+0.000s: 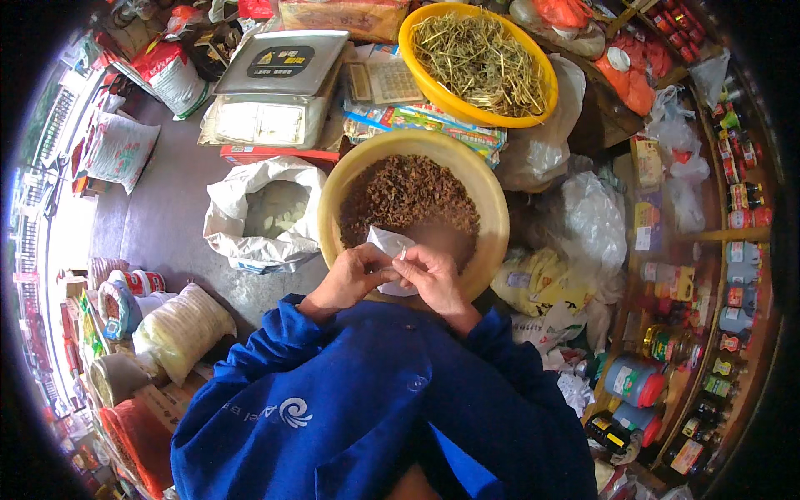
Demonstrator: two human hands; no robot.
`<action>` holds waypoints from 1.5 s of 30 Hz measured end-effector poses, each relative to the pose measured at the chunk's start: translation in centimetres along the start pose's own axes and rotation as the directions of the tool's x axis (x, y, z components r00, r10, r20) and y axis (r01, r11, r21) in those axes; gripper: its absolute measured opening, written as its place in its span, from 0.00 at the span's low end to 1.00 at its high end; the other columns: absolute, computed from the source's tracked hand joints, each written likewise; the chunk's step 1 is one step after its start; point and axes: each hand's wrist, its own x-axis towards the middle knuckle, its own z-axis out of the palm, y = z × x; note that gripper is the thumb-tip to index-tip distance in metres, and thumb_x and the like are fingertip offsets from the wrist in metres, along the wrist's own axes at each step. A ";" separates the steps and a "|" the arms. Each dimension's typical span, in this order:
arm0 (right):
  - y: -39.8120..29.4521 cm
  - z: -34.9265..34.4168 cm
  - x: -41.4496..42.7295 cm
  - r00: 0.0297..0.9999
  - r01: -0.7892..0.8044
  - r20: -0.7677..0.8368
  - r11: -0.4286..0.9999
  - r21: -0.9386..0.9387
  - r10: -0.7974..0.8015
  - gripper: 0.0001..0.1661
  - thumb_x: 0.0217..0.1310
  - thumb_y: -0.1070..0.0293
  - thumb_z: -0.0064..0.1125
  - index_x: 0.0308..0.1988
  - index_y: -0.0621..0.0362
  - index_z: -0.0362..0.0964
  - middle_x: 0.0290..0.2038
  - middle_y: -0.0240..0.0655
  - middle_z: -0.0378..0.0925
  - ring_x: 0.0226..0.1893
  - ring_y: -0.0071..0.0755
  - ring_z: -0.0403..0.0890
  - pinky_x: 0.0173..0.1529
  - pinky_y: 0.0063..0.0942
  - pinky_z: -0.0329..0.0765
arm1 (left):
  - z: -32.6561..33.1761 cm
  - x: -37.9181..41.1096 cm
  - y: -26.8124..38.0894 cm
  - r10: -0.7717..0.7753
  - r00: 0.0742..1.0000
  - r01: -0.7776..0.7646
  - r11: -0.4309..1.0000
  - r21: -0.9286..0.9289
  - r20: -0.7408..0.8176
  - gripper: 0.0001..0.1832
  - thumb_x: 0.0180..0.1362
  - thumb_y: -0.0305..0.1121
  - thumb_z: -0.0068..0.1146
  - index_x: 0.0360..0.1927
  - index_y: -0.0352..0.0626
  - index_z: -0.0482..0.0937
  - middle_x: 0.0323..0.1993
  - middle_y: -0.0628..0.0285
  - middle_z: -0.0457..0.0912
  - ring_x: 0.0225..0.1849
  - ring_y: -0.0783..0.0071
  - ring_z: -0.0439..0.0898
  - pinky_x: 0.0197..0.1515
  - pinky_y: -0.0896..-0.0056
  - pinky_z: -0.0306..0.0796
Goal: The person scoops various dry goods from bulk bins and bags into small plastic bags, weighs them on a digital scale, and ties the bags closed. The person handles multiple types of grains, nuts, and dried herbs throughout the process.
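Observation:
Both hands meet over the near rim of a large yellow plastic basin (494, 187). Dark brown dried spice or herb pieces (412, 194) cover the basin's bottom. Between my left hand (353, 275) and my right hand (434, 275) is a small white bag or sheet (389, 239), pinched at the fingertips. A thin white end (403, 252) sticks up from my right thumb and forefinger; what it belongs to cannot be told. The fingers hide the middle of the white piece, and its lower part shows below them.
An open white woven sack (219, 219) with pale pieces inside stands left of the basin. Behind are a weighing scale (287, 62) and a yellow-orange tub (406, 50) of dried stalks. Shelves (687, 281) of bottles line the right; a filled sack (184, 331) lies left.

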 end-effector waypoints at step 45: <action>-1.8 -3.2 -1.7 0.979 0.074 -0.189 0.997 -0.008 -0.074 0.07 0.65 0.74 0.48 0.35 0.62 0.73 0.25 0.31 0.70 0.23 0.21 0.70 0.26 0.22 0.67 | -0.9 -0.9 1.0 0.138 0.990 -0.128 0.964 0.231 -0.024 0.03 0.53 0.23 0.57 0.32 0.36 0.79 0.28 0.58 0.74 0.35 0.64 0.75 0.38 0.67 0.69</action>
